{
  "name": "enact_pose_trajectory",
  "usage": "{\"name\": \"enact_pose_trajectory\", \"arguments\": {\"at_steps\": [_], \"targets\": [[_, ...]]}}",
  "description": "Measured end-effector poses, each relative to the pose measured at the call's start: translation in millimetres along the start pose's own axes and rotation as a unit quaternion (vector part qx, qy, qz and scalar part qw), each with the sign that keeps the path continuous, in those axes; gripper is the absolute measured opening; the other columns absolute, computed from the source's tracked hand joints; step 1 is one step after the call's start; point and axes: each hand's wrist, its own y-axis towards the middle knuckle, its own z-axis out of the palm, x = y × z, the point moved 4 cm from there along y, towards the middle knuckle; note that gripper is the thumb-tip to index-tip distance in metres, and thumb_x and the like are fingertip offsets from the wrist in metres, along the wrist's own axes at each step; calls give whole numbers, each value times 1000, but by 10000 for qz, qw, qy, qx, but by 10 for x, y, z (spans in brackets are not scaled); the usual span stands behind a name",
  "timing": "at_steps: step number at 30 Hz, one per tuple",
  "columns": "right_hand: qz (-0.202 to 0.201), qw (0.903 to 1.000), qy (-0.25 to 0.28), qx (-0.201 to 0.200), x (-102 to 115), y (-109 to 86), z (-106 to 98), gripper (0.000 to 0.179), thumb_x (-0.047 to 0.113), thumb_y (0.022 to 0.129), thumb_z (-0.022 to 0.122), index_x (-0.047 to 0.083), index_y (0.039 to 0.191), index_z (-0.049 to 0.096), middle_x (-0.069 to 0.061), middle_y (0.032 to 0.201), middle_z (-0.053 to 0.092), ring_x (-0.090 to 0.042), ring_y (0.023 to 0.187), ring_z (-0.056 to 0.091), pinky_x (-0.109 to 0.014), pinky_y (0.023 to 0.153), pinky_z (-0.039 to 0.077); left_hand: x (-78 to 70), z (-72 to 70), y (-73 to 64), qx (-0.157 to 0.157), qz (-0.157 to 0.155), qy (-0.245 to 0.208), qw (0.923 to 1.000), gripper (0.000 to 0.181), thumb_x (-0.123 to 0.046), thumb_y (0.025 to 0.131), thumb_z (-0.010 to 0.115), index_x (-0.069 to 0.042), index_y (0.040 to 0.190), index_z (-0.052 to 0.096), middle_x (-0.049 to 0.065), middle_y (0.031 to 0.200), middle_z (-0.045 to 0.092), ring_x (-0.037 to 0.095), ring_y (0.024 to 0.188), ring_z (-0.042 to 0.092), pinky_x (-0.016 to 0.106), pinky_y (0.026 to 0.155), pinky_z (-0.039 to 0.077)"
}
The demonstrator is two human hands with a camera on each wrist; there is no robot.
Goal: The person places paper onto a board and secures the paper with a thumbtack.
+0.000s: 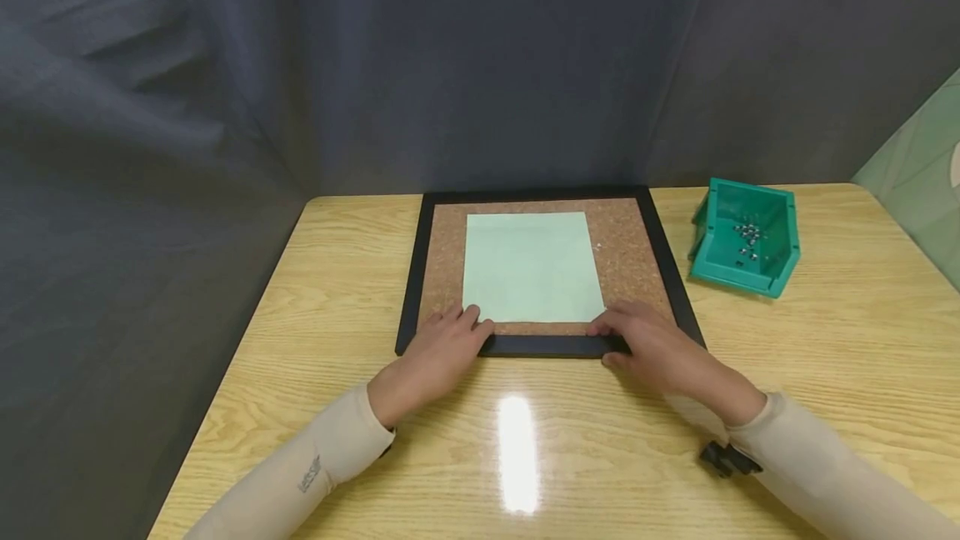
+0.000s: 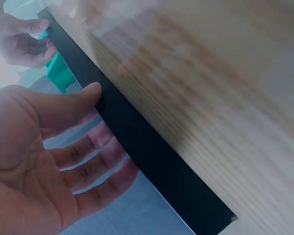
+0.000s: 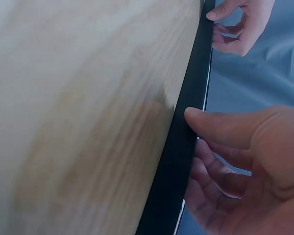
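A black-framed corkboard (image 1: 630, 265) lies flat on the wooden table, with a pale green sheet of paper (image 1: 532, 265) on its cork. My left hand (image 1: 442, 348) holds the front rail near its left end, with fingertips by the paper's lower left corner. My right hand (image 1: 652, 348) grips the same rail farther right, fingertips beside the lower right corner. In the left wrist view, the thumb (image 2: 90, 93) touches the black rail (image 2: 132, 132) and the fingers reach over it. The right wrist view shows a thumb (image 3: 201, 120) against the rail and bent fingers whose tips are partly hidden.
A green open-front bin (image 1: 750, 273) with several small shiny metal pieces (image 1: 748, 232) stands right of the corkboard. Dark fabric (image 1: 487, 65) hangs behind the table (image 1: 337, 298) and along its left side. A black wrist device (image 1: 727, 458) sits under the right sleeve.
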Motion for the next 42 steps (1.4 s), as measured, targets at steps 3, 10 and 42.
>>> {"name": "enact_pose_trajectory", "arguments": {"at_steps": [3,10,42], "targets": [[-70,9999,73,22,16,-43,15,29,10,82,81,12,109,71,0,101,66,-22,97,62,-45,84,53,-11,6,-50,-53,113,40,9999,31,-5,97,61,-16,126,62,6,111,60,22,94,55,37,74,52],[-211,9995,169,141,42,-153,46,29,15,81,82,18,107,70,7,96,63,-11,91,58,-36,79,52,-44,23,-164,-232,422,75,9988,29,-5,94,67,-17,120,64,3,101,60,18,85,52,29,62,45],[-178,9923,59,1225,202,473,-182,63,31,84,80,10,138,56,-15,144,52,-39,135,47,-56,108,43,577,-230,399,630,-423,-1750,9816,79,-44,86,76,-15,151,43,11,151,45,29,141,43,47,116,37]]}}
